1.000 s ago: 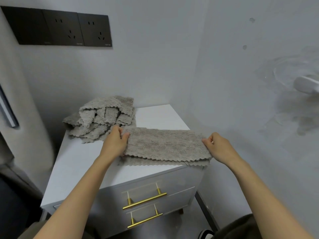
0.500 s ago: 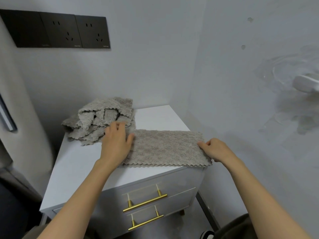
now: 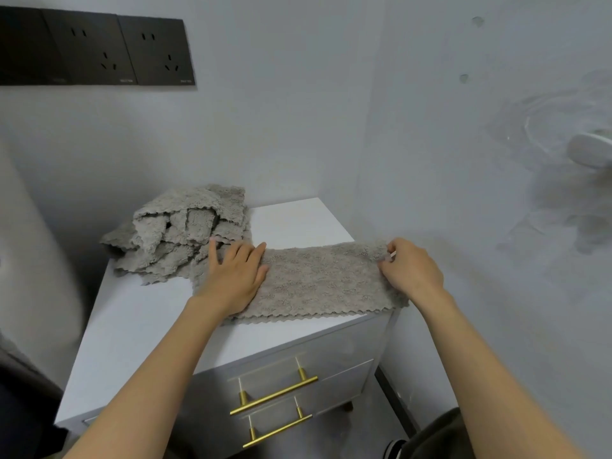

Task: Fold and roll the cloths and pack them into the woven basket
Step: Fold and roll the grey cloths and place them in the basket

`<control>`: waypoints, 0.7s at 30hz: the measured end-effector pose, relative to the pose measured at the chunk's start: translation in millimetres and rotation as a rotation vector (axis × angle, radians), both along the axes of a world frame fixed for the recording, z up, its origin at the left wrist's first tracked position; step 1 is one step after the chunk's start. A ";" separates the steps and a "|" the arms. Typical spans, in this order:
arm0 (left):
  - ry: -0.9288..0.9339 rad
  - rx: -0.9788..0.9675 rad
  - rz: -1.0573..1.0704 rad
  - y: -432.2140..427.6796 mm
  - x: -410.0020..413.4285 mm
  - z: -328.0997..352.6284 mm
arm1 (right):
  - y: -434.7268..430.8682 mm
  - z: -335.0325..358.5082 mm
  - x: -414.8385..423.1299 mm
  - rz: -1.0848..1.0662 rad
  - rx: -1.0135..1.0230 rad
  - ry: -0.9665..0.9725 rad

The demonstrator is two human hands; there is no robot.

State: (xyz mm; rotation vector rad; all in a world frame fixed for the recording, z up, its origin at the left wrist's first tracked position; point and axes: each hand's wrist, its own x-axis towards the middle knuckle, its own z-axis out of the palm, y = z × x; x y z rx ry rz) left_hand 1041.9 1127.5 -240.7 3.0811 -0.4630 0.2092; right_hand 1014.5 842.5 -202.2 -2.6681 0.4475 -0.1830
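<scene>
A grey-brown cloth [image 3: 318, 279], folded into a long strip with scalloped edges, lies across the front of the white cabinet top [image 3: 132, 326]. My left hand [image 3: 236, 276] presses flat on the strip's left end, fingers straight. My right hand [image 3: 410, 270] pinches the strip's right end, which hangs slightly past the cabinet's right edge. A heap of several more grey-brown cloths [image 3: 185, 230] lies crumpled at the back left of the top. No woven basket is in view.
The cabinet stands in a corner, with walls close behind and to the right. Two drawers with gold bar handles [image 3: 275, 395] face me. Black wall sockets [image 3: 99, 51] sit high on the back wall. A white fitting [image 3: 592, 154] sticks out from the right wall.
The folded strip has settled flat on the cabinet. My left hand went from gripping its left end to pressing flat on it. My right hand rose slightly along the right end.
</scene>
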 end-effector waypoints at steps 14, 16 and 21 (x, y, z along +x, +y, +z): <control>0.546 -0.860 0.082 -18.4 -11.8 44.6 | 16.0 16.2 45.4 -0.018 0.864 -0.446; 0.746 -1.127 0.200 -26.8 -17.3 44.3 | 24.0 15.3 54.9 0.045 0.790 -0.518; 1.134 -1.558 0.306 -50.4 -35.2 38.2 | 48.6 15.0 70.2 0.200 0.654 -0.547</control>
